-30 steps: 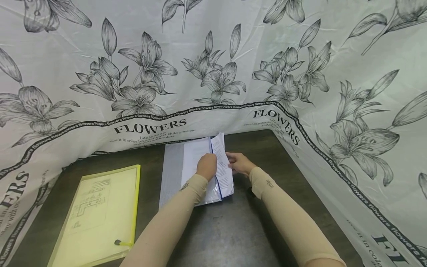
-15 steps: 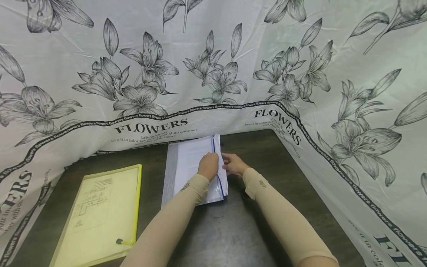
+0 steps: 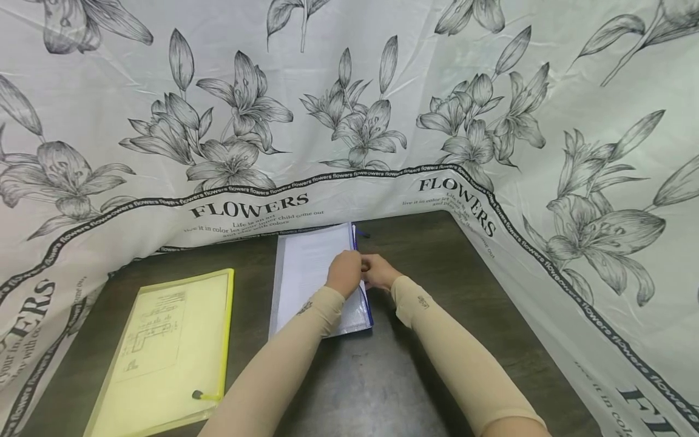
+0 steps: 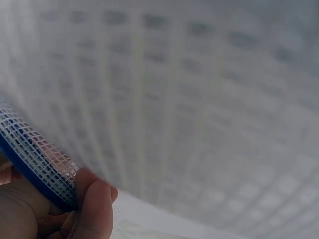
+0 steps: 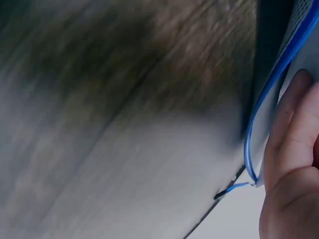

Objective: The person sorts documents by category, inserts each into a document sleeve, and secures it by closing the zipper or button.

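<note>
A clear mesh zip document pouch (image 3: pixel 281 267) with a blue zip edge lies on the dark table, its right side opening. White printed papers (image 3: pixel 314 261) fill it almost to that edge. At the opening, my left hand (image 3: pixel 344 273) pinches the blue-edged mesh between thumb and fingers, as the left wrist view shows. Close beside it, my right hand (image 3: pixel 380 272) has its curled fingers at the edge of the papers, inside the blue rim (image 5: pixel 269 89). The fingertips are partly hidden in the head view. A blue zip pull (image 5: pixel 232 189) hangs at the far end.
A yellow zip pouch (image 3: pixel 164 352) holding a sheet with a drawing lies on the left of the dark table (image 3: pixel 371 382). Its black-tipped zip pull (image 3: pixel 204 396) is near the lower right corner. A white flowered cloth (image 3: pixel 377 67) hangs behind and beside the table.
The papers have slid left, farther into the pouch, and stick out far less. My right hand has moved left with them, up against my left hand, which stays at the opening.
</note>
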A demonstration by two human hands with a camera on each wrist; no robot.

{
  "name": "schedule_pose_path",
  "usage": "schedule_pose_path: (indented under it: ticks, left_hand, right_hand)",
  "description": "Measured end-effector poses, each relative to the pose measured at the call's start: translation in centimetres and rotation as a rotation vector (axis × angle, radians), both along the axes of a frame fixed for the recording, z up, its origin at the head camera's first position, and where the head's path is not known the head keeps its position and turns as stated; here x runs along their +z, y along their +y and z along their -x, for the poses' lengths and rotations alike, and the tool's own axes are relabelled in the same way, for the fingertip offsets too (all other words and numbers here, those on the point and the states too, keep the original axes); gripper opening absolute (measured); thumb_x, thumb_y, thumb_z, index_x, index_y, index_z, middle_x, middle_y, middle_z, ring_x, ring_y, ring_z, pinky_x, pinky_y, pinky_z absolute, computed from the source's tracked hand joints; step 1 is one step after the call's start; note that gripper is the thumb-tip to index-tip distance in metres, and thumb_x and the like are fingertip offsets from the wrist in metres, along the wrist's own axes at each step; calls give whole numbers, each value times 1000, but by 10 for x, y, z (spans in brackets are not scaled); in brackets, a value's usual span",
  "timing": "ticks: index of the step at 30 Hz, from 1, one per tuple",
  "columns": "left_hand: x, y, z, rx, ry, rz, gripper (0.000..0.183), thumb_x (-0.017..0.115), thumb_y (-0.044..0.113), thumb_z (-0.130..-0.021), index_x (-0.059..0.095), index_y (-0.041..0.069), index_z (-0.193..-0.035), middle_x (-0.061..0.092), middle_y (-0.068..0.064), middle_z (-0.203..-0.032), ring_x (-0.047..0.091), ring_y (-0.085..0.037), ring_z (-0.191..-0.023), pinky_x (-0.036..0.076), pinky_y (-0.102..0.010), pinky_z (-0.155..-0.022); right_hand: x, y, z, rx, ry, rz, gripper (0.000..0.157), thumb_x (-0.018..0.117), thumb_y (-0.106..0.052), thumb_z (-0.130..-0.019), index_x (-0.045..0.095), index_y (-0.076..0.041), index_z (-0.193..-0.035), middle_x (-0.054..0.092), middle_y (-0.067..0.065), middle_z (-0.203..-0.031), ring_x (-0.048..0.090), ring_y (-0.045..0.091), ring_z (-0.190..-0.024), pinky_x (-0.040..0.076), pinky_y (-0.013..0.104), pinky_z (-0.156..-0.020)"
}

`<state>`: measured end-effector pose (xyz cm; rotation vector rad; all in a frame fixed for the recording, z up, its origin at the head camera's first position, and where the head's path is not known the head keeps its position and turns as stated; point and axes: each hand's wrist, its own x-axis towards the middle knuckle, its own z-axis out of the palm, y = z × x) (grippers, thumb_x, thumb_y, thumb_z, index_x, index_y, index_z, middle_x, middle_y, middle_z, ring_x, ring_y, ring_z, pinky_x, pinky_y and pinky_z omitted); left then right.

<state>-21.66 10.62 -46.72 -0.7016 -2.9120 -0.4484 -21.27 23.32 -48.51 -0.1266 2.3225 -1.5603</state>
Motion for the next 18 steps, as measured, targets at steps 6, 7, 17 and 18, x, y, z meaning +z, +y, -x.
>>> schedule_pose_path:
  ticks: [6,7,17,18]
  left_hand:
    - [-3,1,0,-3,-13,-22,9,67,1,-94,73,-5,-91,73,-17,-85,74,-31,-77,61,-36,-66]
    - [-3,1,1,1,-16,-30,10,67,2,-95,73,-5,-90,73,-17,-84,74,-31,-77,61,-36,-65]
    - [0,-10,4,29,-144,-160,17,63,7,-95,68,-6,-87,66,-13,-70,62,-24,-56,52,-35,-52]
    - [0,-12,5,29,-149,-174,17,61,7,-94,67,-5,-84,63,-11,-66,57,-22,-53,49,-33,-49]
  right_hand:
    - [-5,-2,3,-24,-20,6,53,58,7,-98,48,-3,-149,70,18,-117,70,26,-96,60,40,-77]
    - [-5,-1,3,-22,-27,13,54,57,6,-99,46,-3,-151,69,20,-120,70,28,-98,60,40,-77]
    - [-4,-1,1,-30,-61,32,65,55,8,-99,29,-1,-158,64,23,-129,68,32,-107,60,38,-80]
    - [-4,-1,2,-34,-59,30,65,56,7,-99,29,0,-158,63,23,-131,68,32,-107,60,37,-80]
